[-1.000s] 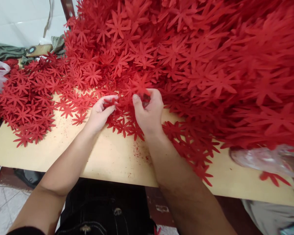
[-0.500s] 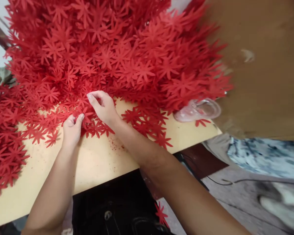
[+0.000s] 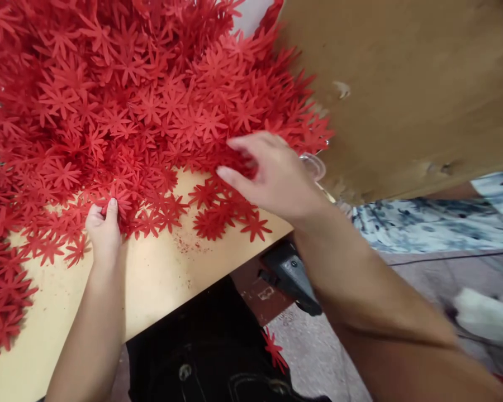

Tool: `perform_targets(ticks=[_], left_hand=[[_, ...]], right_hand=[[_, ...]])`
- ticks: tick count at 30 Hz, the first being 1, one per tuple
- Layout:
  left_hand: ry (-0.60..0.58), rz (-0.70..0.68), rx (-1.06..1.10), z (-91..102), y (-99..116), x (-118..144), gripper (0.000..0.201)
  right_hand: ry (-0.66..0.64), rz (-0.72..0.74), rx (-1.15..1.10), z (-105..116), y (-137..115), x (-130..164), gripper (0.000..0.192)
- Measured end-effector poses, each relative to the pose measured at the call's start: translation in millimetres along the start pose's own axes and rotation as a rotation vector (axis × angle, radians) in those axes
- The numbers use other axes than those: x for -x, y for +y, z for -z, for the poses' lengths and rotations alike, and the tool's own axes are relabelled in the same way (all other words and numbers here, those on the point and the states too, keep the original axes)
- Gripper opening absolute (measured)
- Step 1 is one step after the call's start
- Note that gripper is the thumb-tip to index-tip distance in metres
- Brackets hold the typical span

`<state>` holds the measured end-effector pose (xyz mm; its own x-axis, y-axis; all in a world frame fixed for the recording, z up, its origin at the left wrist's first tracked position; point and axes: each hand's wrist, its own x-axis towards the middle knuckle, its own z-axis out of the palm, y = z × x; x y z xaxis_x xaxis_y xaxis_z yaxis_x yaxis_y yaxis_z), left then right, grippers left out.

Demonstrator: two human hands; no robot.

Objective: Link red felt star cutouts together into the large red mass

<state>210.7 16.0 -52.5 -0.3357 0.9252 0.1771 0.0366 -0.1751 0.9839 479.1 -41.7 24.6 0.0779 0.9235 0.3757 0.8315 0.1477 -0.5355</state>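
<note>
My left hand point(image 3: 104, 231) is closed at the near edge of the red heap, thumb pressed down on a red petal cutout point(image 3: 119, 202) with narrow pointed lobes. My right hand point(image 3: 276, 176), slightly blurred, hovers over the right part of the table with thumb and fingers apart; nothing shows between them. Below its fingertips lies a small cluster of loose red cutouts point(image 3: 224, 209). A large mound of similar red cutouts point(image 3: 146, 106) rises behind both hands. Partly hidden behind my right hand is a clear plastic container point(image 3: 314, 166).
The pale table point(image 3: 163, 298) carries another red pile point(image 3: 4, 301) at far left. A brown panel point(image 3: 402, 100) stands at right, with blue-white patterned cloth point(image 3: 423, 223) below it. Under the table edge is a dark grey device point(image 3: 291, 273). One red cutout point(image 3: 273, 350) lies beside the dark clothing.
My right hand has moved right, away from my left hand, and its fingers have spread. My left hand keeps its pinch. The view has shifted to the right.
</note>
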Motion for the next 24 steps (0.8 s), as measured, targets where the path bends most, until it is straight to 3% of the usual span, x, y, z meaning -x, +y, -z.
perform_targets(ticks=[4,7,9,12,17,21,24], left_hand=[[-0.014,0.026,0.030,-2.6,-3,0,0.029],[-0.027,0.035,0.027,-2.8,-5,1,0.026],[-0.025,0.028,0.035,-2.1,-6,1,0.025],[-0.008,0.014,0.060,-0.5,-6,0,0.024],[0.017,-0.014,0.031,3.9,2,0,0.026],[0.031,-0.025,-0.016,9.0,7,1,0.025],[0.035,0.024,-0.044,10.6,7,3,0.025]], right_hand=[[-0.239,-0.223,0.267,0,44,56,0.081],[-0.424,-0.281,0.303,-15,43,68,0.093],[-0.491,-0.269,0.283,-29,31,59,0.088],[-0.427,-0.217,0.215,-56,7,32,0.070],[-0.489,-0.087,0.093,-93,-44,-17,0.073],[-0.478,-0.020,0.154,-86,-67,-37,0.075],[-0.340,0.072,0.111,-76,-64,-41,0.063]])
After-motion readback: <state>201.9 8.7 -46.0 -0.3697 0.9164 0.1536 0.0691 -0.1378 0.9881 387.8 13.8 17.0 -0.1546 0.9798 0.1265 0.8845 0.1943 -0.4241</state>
